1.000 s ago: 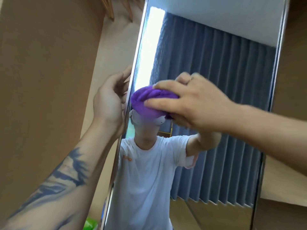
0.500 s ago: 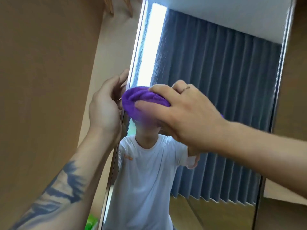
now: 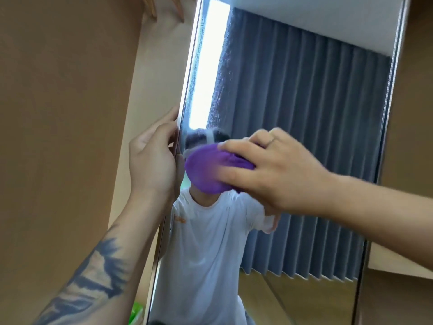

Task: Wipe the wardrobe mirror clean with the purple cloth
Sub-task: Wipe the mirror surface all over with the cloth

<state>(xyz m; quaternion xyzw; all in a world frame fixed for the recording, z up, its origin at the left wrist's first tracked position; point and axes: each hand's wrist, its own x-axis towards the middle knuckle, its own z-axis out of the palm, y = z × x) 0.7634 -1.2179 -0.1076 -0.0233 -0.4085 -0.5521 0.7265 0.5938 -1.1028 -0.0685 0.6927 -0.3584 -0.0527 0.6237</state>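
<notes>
The right hand (image 3: 269, 174) grips the bunched purple cloth (image 3: 206, 171) against the mirror (image 3: 304, 137) near its left edge, which the left hand (image 3: 152, 160) clasps; unwiped, speckled glass runs upward.

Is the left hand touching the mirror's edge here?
Touching. The head view shows the left hand with its fingers wrapped onto the left edge of the wardrobe mirror, no gap visible.

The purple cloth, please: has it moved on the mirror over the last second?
Yes. The purple cloth has slid left toward the mirror's left edge, nearer the left hand holding it.
</notes>
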